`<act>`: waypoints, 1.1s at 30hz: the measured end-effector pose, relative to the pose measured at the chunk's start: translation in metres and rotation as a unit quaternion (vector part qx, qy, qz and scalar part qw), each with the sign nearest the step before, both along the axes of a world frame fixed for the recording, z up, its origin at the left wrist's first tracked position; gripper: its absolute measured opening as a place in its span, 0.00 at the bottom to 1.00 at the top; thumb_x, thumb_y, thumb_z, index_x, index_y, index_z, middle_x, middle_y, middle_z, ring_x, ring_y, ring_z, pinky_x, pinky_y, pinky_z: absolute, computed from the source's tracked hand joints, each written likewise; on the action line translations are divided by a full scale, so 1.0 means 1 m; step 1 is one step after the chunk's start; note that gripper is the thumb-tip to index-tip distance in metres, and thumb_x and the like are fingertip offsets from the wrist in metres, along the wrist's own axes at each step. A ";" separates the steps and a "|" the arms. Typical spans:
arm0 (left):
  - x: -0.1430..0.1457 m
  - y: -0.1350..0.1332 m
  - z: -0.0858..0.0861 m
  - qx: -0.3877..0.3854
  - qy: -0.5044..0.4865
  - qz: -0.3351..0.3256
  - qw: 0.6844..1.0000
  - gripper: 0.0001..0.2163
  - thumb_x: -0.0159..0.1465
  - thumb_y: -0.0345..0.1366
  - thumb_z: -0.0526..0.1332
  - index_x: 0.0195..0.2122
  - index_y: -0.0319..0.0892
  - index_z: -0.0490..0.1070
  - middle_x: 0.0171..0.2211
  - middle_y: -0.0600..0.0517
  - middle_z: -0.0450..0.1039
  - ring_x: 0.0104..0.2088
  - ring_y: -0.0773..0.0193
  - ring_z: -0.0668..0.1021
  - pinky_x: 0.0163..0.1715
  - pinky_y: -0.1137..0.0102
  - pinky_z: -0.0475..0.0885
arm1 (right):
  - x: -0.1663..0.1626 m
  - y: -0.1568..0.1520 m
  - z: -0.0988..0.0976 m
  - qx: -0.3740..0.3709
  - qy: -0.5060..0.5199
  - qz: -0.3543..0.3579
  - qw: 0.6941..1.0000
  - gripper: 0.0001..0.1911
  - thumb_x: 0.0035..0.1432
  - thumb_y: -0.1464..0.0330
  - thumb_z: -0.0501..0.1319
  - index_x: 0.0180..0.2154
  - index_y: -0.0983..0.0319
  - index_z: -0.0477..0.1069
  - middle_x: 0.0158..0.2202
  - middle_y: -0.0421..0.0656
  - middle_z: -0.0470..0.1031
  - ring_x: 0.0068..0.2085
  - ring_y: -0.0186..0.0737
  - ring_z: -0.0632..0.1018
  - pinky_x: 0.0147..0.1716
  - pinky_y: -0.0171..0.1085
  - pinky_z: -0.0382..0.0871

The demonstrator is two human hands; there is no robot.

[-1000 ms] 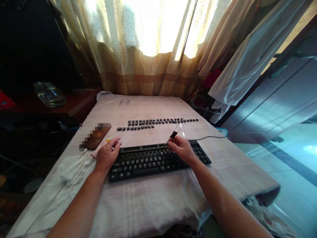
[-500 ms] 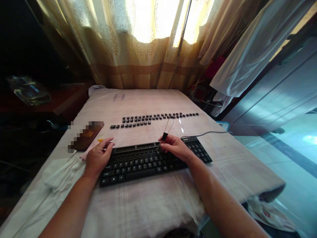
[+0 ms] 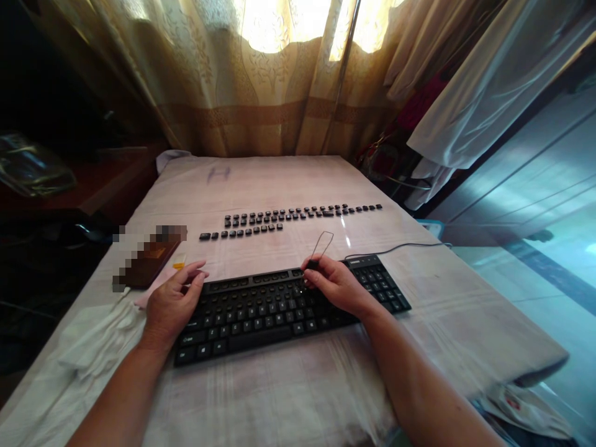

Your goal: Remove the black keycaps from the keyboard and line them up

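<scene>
A black keyboard (image 3: 261,335) lies at a slant on the table, with upper rows of its keys taken off on the left and middle part. My right hand (image 3: 333,282) pinches the dark handle of a wire keycap puller (image 3: 322,245) over the right end of the stripped rows. One wire loop sticks up above the fingers; the lower end is down at the keys, too small to make out clearly. At the keyboard's left end rests my left hand (image 3: 170,304), its fingers apart and holding nothing. Removed keycaps (image 3: 279,215) are lined up in rows beyond the keyboard.
A dark brown phone-like object (image 3: 151,257), partly blurred out, lies at the left beside a small yellow-and-clear piece (image 3: 179,262). White cloth (image 3: 100,335) is bunched along the left edge. The keyboard's cable (image 3: 400,246) runs off to the right. A curtain (image 3: 261,93) hangs behind the table.
The puller has dropped lower in my right hand's grip, its handle now mostly covered by the fingers. My left hand stays by the keyboard's left end. The view has shifted slightly.
</scene>
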State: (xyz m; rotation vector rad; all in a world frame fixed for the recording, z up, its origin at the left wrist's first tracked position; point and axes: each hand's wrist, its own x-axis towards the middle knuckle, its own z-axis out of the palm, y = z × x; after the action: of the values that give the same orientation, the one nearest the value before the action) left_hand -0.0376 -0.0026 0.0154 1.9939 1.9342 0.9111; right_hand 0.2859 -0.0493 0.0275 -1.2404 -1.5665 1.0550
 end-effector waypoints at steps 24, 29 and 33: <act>-0.003 0.000 -0.002 -0.007 0.010 -0.010 1.000 0.18 0.61 0.46 0.55 0.49 0.48 0.75 0.37 0.53 0.83 0.39 0.57 0.82 0.39 0.67 0.76 | -0.005 -0.007 0.001 0.110 -0.174 0.071 0.976 0.05 0.64 0.69 0.58 0.38 0.59 0.73 0.36 0.42 0.80 0.37 0.40 0.80 0.39 0.36 0.71; -0.003 -0.001 -0.001 -0.009 0.007 -0.008 1.000 0.19 0.61 0.47 0.55 0.49 0.47 0.75 0.38 0.52 0.83 0.39 0.56 0.82 0.41 0.66 0.76 | -0.010 -0.008 0.001 0.099 -0.139 0.068 0.983 0.07 0.66 0.67 0.56 0.38 0.59 0.72 0.35 0.42 0.79 0.36 0.39 0.79 0.38 0.36 0.70; -0.004 0.000 -0.003 0.000 0.018 -0.016 1.000 0.17 0.62 0.46 0.55 0.49 0.49 0.75 0.38 0.53 0.83 0.39 0.57 0.82 0.40 0.66 0.76 | -0.011 -0.008 0.000 0.110 -0.135 0.059 0.983 0.07 0.66 0.67 0.55 0.37 0.58 0.71 0.34 0.41 0.78 0.35 0.39 0.78 0.37 0.35 0.69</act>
State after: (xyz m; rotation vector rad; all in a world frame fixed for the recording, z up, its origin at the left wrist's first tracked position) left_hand -0.0414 -0.0029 0.0126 2.0476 1.9160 0.8745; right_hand 0.2750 -0.0576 0.0272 -1.1863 -1.9277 0.7829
